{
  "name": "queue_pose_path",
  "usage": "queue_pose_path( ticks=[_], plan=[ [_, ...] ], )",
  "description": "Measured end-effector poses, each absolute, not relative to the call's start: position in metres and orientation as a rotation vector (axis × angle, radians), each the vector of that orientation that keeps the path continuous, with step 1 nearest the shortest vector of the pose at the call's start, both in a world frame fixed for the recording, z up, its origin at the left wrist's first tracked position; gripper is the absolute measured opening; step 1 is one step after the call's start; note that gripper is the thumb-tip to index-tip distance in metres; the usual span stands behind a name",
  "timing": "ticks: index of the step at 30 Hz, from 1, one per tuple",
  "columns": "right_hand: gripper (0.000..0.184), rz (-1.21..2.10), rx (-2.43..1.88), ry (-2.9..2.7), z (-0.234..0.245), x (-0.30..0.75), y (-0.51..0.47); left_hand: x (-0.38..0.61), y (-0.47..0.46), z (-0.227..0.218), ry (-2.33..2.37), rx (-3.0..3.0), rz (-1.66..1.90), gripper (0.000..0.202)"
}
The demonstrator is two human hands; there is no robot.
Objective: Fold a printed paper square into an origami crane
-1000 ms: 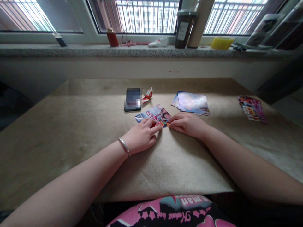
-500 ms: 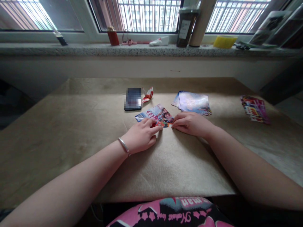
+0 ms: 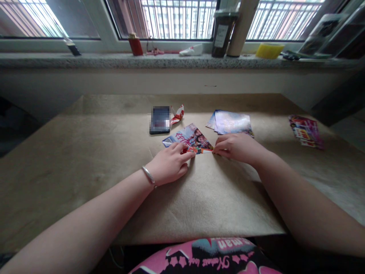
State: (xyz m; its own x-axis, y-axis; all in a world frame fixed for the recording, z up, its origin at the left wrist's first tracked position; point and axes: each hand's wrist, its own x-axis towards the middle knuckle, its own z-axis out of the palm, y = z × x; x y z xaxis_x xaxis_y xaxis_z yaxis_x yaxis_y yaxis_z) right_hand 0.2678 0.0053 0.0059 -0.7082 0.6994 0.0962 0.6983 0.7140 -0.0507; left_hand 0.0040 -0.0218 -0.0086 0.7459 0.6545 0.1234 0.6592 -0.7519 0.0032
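Note:
A colourful printed leaflet (image 3: 196, 136), folded to a point at its right end, lies on the table in front of me. My left hand (image 3: 172, 161) rests on its near left part, fingers spread and the index finger pressing along the near edge. At the leaflet's right corner my right hand (image 3: 232, 147) is closed, thumb and fingertips pinching the paper's tip. The leaflet's lower left part is hidden under my left fingers. A small raised flap shows at its left corner.
Behind the leaflet are a dark, blurred-out flat device (image 3: 160, 121) and a crumpled red wrapper (image 3: 178, 115). Bluish cards (image 3: 232, 121) lie just beyond my right hand, and folded colourful papers (image 3: 306, 131) at the far right. Various items stand on the windowsill (image 3: 114, 61).
My right hand has slid a little to the right along the near edge to the leaflet's corner, uncovering more of its printed side. My left hand has stayed in place.

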Motion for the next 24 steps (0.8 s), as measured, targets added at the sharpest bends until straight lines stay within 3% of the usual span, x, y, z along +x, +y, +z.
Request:
queue_pose_path(
  ticks=[24],
  plan=[
    [0.018, -0.078, -1.323, -2.76, 0.0088, 0.2723, 0.0, 0.002, -0.0234, -0.0116, -1.127, -2.906, -0.251, 0.036]
  ],
)
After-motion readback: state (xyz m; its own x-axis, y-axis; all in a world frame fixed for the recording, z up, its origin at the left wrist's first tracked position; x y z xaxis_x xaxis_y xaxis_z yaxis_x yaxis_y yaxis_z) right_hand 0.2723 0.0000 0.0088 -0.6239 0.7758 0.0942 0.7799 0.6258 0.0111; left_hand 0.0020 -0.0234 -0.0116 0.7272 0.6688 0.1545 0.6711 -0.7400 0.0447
